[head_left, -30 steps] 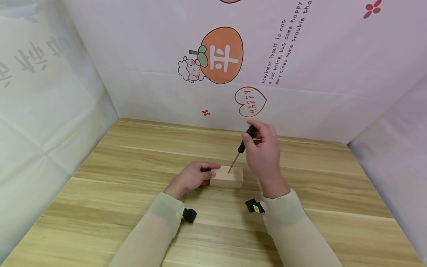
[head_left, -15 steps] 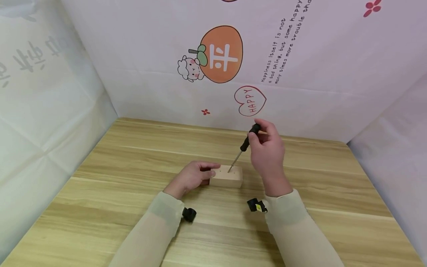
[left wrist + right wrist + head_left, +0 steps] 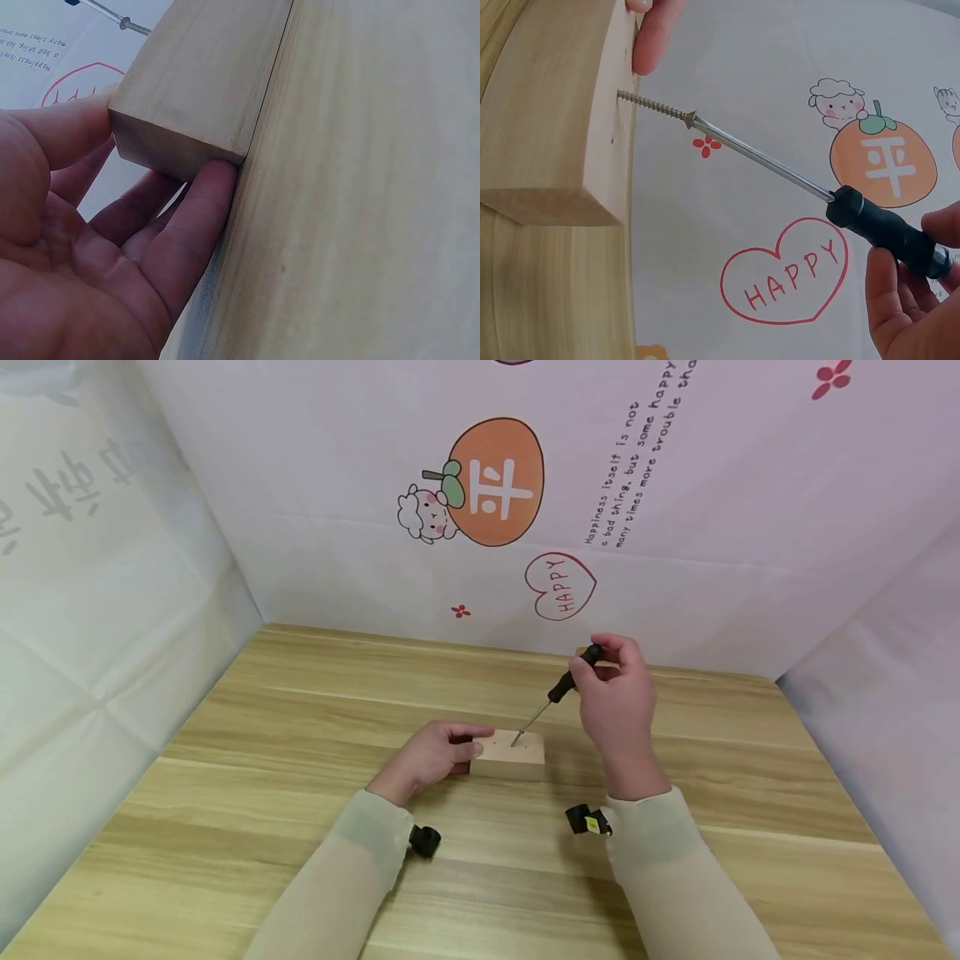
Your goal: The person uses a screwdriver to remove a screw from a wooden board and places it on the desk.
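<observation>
A pale wooden block (image 3: 507,767) lies on the table, with small holes in its top. My left hand (image 3: 431,755) grips its left end; in the left wrist view the thumb (image 3: 64,129) and fingers hold the block's end from opposite sides. A long threaded screw (image 3: 656,106) has its point at one of the holes and leans to the right. Against its head rests the tip of a screwdriver (image 3: 761,159) with a metal shaft and black handle. My right hand (image 3: 621,714) pinches that handle near its rear end, well above the block.
The wood-grain table (image 3: 300,710) meets a white printed backdrop (image 3: 337,577) just behind the right hand. Sheets also hang at both sides. A small black camera sits on each wrist, the right one (image 3: 587,820) close to the table.
My right hand has moved to the right, tipping the screwdriver and screw further that way. The screw's point stays at the same spot on the block, and my left hand holds still.
</observation>
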`<state>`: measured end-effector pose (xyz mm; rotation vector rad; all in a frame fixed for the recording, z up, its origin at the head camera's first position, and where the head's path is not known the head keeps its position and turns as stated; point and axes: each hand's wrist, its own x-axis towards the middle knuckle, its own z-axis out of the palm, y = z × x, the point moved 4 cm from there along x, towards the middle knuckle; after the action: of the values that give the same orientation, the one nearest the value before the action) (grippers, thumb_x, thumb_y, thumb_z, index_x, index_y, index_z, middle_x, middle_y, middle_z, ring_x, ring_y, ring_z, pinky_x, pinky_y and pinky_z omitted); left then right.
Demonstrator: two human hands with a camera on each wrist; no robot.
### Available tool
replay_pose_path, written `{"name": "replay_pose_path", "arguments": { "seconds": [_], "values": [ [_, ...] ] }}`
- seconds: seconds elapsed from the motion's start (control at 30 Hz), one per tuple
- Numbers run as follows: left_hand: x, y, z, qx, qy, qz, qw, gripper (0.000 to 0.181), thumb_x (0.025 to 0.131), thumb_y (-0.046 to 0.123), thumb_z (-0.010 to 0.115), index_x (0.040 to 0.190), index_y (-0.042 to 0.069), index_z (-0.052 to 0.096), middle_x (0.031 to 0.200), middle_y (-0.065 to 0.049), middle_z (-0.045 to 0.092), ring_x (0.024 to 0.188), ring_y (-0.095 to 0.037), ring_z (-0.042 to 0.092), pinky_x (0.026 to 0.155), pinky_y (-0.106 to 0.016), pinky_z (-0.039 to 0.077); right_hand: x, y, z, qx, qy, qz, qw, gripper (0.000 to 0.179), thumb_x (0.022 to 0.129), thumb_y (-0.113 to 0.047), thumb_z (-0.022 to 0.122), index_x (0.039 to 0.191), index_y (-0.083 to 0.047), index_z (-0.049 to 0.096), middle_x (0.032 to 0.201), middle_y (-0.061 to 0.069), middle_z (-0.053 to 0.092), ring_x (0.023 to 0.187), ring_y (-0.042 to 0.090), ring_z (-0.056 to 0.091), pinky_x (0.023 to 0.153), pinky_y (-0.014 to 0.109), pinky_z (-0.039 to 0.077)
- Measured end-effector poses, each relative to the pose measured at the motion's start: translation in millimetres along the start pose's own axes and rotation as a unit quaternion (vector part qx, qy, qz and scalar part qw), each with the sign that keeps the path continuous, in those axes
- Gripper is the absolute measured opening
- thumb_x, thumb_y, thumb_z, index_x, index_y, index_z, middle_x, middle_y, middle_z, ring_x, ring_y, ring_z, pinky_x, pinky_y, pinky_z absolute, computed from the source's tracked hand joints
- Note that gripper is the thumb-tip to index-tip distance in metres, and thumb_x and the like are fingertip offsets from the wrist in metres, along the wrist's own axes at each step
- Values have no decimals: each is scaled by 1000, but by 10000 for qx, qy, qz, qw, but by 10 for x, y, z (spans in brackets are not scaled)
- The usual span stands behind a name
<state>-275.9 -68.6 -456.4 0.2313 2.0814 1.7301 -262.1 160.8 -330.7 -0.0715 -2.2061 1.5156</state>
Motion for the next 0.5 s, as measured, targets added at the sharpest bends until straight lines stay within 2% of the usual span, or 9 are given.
{"name": "replay_pose_path", "arguments": {
  "seconds": [0.23,0.5],
  "values": [
    [-1,-1,-3,-35,4,-9,10000,30,100,10,63,128,16,71,135,-5,56,96,-20,55,84,-35,53,-7,14,-11,324,-26,-33,9995,35,97,-10,64,131,-10,58,114,7,61,95,19,66,82,31,55],
    [1,2,-4,-22,-28,16,10000,30,100,10,63,128,15,70,133,-5,57,96,-19,56,83,-35,54,-17,-16,-50,253,88,28,9996,34,98,-13,63,131,-10,58,115,5,61,96,18,64,82,31,53]
  ]
}}
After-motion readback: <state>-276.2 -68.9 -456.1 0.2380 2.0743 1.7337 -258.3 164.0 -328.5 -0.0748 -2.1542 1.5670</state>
